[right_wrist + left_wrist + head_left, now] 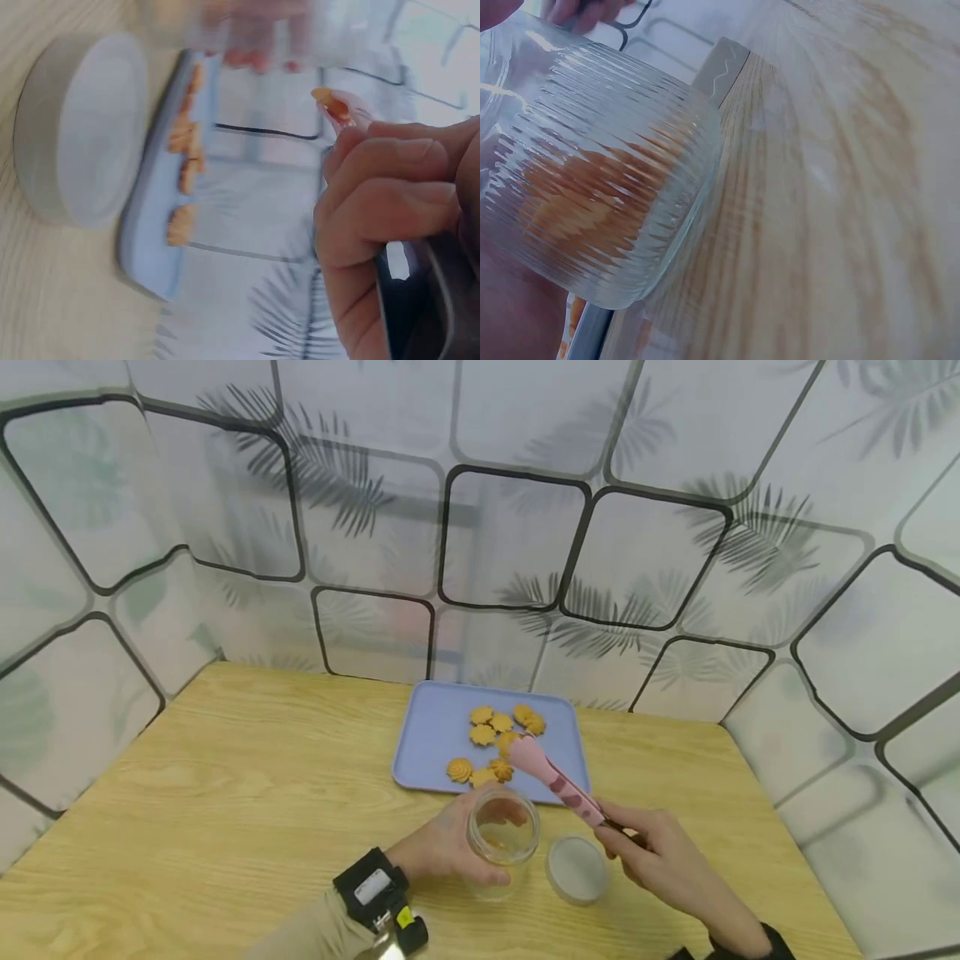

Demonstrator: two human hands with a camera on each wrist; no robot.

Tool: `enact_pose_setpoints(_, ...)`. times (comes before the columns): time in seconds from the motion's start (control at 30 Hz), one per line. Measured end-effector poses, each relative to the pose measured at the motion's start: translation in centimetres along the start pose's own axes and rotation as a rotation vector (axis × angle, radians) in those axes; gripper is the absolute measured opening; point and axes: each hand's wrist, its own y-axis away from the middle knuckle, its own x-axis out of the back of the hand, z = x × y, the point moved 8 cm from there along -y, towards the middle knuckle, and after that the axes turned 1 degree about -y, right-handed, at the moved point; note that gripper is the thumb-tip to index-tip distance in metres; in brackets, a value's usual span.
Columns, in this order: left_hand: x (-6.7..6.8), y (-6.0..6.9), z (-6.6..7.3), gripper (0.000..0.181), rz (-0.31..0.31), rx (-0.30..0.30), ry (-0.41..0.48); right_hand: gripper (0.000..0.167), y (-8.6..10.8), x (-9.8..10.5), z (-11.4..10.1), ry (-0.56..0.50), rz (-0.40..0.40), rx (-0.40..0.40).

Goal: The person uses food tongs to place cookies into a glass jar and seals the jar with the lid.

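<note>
My left hand [442, 847] grips a clear ribbed glass jar [517, 843] round its side, its uncovered mouth facing up. Golden cookies [585, 210] show through the glass low in the jar in the left wrist view. My right hand [660, 856] holds pink tongs [558, 782] by the handle end. Pinched in the tongs' tips is a cookie [324, 96], seen in the right wrist view; in the head view the tips hang over the tray. A blue tray [420, 743] behind the jar carries several flower-shaped and swirled cookies [482, 735].
A pale round lid [577, 870] lies on the wooden table [300, 760], between the jar and my right hand. Patterned curtains [510, 543] stand along the back and both sides of the table.
</note>
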Motion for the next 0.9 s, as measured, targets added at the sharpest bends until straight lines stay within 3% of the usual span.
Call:
enact_pose_setpoints(0.13, 0.3, 0.1, -0.1, 0.076, 0.011, 0.045, -0.023, 0.032, 2.4, 0.1, -1.4, -0.068, -0.056, 0.094)
enact_pose_setpoints(0.27, 0.7, 0.6, -0.6, 0.097, 0.047, 0.155, -0.062, 0.033, 3.5, -0.8, -1.6, -0.098, -0.153, 0.064)
enact_pose_setpoints(0.37, 0.9, 0.8, -0.7, 0.104, 0.065, 0.196, -0.073, 0.040, 3.9, -1.1, -1.4, -0.063, -0.177, 0.036)
enact_pose_setpoints(0.43, 0.8, 0.8, -0.7, 0.098, 0.065, 0.176, -0.064, 0.043, 4.0, -1.1, -1.3, -0.027, -0.178, 0.027)
enact_pose_setpoints(0.5, 0.6, 0.6, -0.6, 0.087, 0.051, 0.125, -0.048, 0.043, 4.0, -1.0, -1.4, 0.024, -0.173, 0.061)
enact_pose_setpoints(0.63, 0.2, 0.3, -0.3, 0.082, 0.021, 0.032, -0.045, 0.041, 4.3, -0.8, -1.7, 0.082, -0.159, 0.143)
enact_pose_setpoints(0.8, 0.0, 0.1, -0.1, 0.078, 0.009, 0.021, -0.025, 0.045, 3.3, 0.3, -1.0, 0.033, -0.076, 0.069)
enact_pose_setpoints(0.9, -0.1, 0.0, -0.2, 0.076, 0.002, 0.034, -0.010, 0.048, 1.8, 1.0, -0.1, 0.115, 0.019, 0.008)
